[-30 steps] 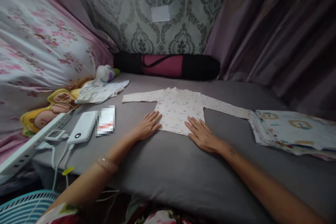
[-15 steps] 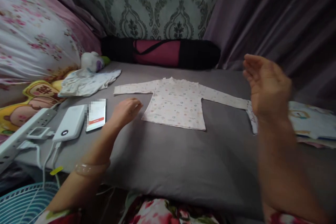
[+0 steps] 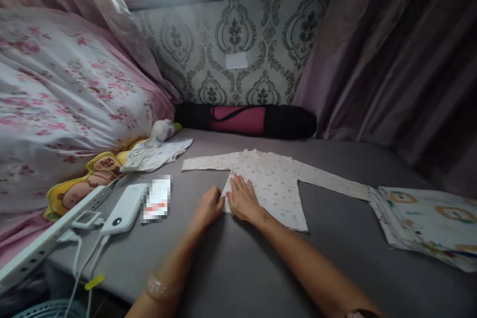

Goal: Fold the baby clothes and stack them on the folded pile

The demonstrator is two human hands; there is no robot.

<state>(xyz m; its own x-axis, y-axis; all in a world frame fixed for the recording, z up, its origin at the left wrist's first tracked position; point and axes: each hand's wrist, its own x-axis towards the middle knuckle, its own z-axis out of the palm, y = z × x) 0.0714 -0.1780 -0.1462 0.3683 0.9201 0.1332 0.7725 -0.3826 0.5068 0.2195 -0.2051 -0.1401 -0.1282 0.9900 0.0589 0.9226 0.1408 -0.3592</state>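
A small white long-sleeved baby shirt [image 3: 272, 184] with a dotted print lies spread flat on the grey bed sheet [image 3: 261, 268], sleeves out to both sides. My right hand [image 3: 242, 198] rests flat on the shirt's lower left corner, fingers stretched out. My left hand [image 3: 208, 207] sits right beside it at the shirt's left hem, fingers curled in a pinch at the fabric edge. A pale bangle [image 3: 158, 287] is on my left wrist.
A stack of folded printed cloths [image 3: 425, 216] lies at the right. To the left are a phone [image 3: 156, 198], a white power bank [image 3: 124, 208], a power strip [image 3: 44, 243], a crumpled white garment [image 3: 156, 154], a floral pillow [image 3: 63, 104]. A black-pink roll [image 3: 246, 119] lies against the wall.
My right hand came down from the air at the right and now lies on the shirt's lower left corner. My left hand moved right to the hem. The camera tilted up.
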